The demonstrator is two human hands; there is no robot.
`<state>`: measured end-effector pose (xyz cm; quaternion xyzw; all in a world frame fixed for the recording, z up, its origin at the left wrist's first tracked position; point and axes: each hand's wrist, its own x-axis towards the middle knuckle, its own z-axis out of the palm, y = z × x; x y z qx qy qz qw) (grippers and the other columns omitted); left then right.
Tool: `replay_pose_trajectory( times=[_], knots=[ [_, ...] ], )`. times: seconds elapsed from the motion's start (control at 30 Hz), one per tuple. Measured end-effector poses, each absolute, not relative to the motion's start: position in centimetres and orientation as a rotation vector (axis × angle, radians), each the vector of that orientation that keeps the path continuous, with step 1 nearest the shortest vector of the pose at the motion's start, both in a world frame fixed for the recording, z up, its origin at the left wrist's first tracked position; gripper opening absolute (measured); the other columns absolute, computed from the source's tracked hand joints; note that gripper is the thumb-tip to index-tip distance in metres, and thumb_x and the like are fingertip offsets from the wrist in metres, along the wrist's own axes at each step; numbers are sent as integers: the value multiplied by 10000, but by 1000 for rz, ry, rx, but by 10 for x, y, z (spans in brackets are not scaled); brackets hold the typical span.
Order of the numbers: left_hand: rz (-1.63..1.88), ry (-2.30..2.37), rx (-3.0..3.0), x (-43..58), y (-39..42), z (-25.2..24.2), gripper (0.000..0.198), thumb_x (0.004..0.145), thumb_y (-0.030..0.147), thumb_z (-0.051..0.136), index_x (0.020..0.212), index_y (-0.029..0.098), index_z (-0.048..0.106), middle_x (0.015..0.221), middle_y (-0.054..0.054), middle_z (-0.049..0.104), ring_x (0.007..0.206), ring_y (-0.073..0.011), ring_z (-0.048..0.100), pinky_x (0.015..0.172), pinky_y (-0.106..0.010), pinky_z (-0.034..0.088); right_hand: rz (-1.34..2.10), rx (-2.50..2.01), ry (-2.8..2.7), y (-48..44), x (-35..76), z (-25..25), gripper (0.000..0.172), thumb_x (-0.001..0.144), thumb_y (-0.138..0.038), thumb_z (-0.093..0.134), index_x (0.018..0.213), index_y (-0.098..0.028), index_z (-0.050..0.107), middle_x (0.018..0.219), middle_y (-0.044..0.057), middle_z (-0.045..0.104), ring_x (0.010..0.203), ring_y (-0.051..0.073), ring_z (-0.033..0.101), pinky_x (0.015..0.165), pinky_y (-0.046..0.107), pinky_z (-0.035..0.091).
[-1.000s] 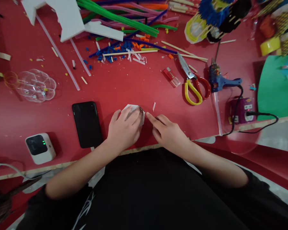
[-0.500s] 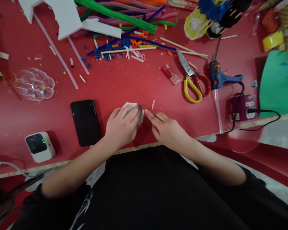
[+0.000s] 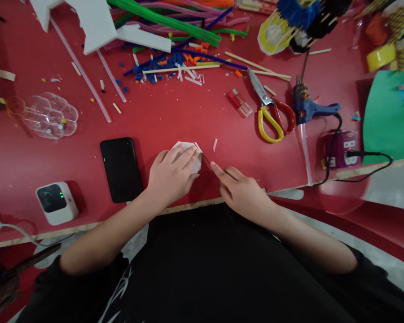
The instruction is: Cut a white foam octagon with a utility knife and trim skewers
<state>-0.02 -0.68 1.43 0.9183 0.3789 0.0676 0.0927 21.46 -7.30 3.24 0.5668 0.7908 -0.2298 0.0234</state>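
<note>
My left hand (image 3: 171, 172) lies on a small white many-sided foam or card piece (image 3: 195, 166), its fingers stretched flat and pressing it to the table. To the right, my right hand (image 3: 240, 188) is closed around a slim craft knife (image 3: 206, 158), index finger along its top. The knife's thin dark blade points up and left, its tip touching the piece's upper right edge. My palm hides the handle. Along that edge a narrow white sliver (image 3: 198, 147) stands slightly apart. A loose white scrap (image 3: 215, 144) lies just beyond the blade.
A black phone (image 3: 121, 169) and a white device (image 3: 56, 203) lie left. Scissors (image 3: 271, 123), a small red case (image 3: 239, 103) and a glue gun (image 3: 305, 105) on a purple power block (image 3: 345, 148) are right. Pipe cleaners (image 3: 175, 22) and white foam (image 3: 94, 27) lie behind.
My right hand has drawn back down and right, and more of the blade shows. The sliver at the piece's edge is now visible. My left hand stays nearly in place.
</note>
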Motion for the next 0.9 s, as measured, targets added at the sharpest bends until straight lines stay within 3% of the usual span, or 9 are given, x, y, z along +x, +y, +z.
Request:
replay_pose_trajectory(
  times=[0.13, 0.3, 0.43, 0.53, 0.7, 0.9],
  knots=[
    [206, 1127, 2748, 0, -7, 13, 507, 955, 391, 543, 1366, 99, 588, 1391, -95, 640, 1222, -347, 581, 937, -476, 494, -856, 1907, 2503, -84, 223, 26, 533, 934, -162, 390, 1455, -144, 502, 956, 98, 647, 693, 174, 607, 593, 291, 517],
    [253, 1214, 2734, -2, -10, 12, 543, 960, 468, 546, 1344, 88, 599, 1370, -128, 647, 1130, -340, 607, 941, -489, 484, -1281, 2276, 2401, -82, 234, 24, 449, 884, -226, 552, 1331, -191, 568, 964, 65, 682, 779, 176, 648, 735, 344, 560],
    [277, 1278, 2691, -8, -11, 14, 484, 968, 400, 539, 1332, 89, 605, 1335, -167, 653, 1099, -348, 618, 917, -506, 496, -2163, 2323, 1804, -63, 234, 20, 274, 882, -369, 610, 1082, -182, 605, 715, -12, 632, 575, 138, 604, 574, 312, 542],
    [302, 1285, 2662, -13, -14, 18, 438, 962, 362, 555, 1321, 120, 618, 1352, -178, 635, 1198, -367, 589, 971, -531, 488, -2637, 2127, 1635, -35, 227, 12, 207, 828, -338, 658, 949, -178, 607, 916, 54, 703, 727, 156, 680, 645, 321, 584],
    [167, 1076, 2672, -18, -22, 18, 436, 939, 315, 613, 1371, 258, 591, 1479, -76, 562, 1408, -344, 453, 1116, -529, 418, -2648, 2319, 1654, 31, 213, -1, 88, 812, -186, 629, 892, -178, 594, 896, 31, 699, 833, 168, 712, 657, 284, 590],
    [131, 1098, 2637, -15, -33, 13, 426, 947, 332, 600, 1365, 251, 585, 1498, -76, 545, 1463, -362, 379, 1154, -570, 368, -2651, 2226, 1790, 118, 185, -8, 119, 842, -64, 564, 861, -180, 542, 848, 14, 669, 789, 148, 696, 687, 288, 586]
  ],
)
